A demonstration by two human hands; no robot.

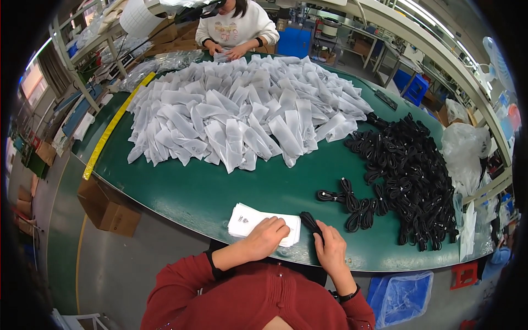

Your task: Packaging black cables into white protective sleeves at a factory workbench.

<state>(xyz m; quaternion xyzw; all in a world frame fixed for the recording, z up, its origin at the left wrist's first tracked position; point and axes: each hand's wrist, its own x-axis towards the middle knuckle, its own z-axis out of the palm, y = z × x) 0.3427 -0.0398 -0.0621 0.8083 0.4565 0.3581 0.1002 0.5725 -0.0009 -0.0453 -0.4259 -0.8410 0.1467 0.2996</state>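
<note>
A stack of flat white bags (248, 219) with small dark print lies near the table's front edge. My left hand (267, 237) rests on the stack's right part, fingers bent and pressed together at the top bag. Just right of the stack, my right hand (331, 248) holds a coiled black cable (309, 221) between thumb and fingers. The cable's far end points toward the stack. My right fingertips partly hide its near end. Several loose coiled cables (360, 212) lie to the right of that hand.
A large heap of filled white bags (231, 118) covers the table's far half. Black coiled cables form a big pile (410, 176) at right. A yellow strip (118, 124) runs along the left. Across the table, another person (235, 27) handles a bag. An open cardboard box (113, 214) stands below left.
</note>
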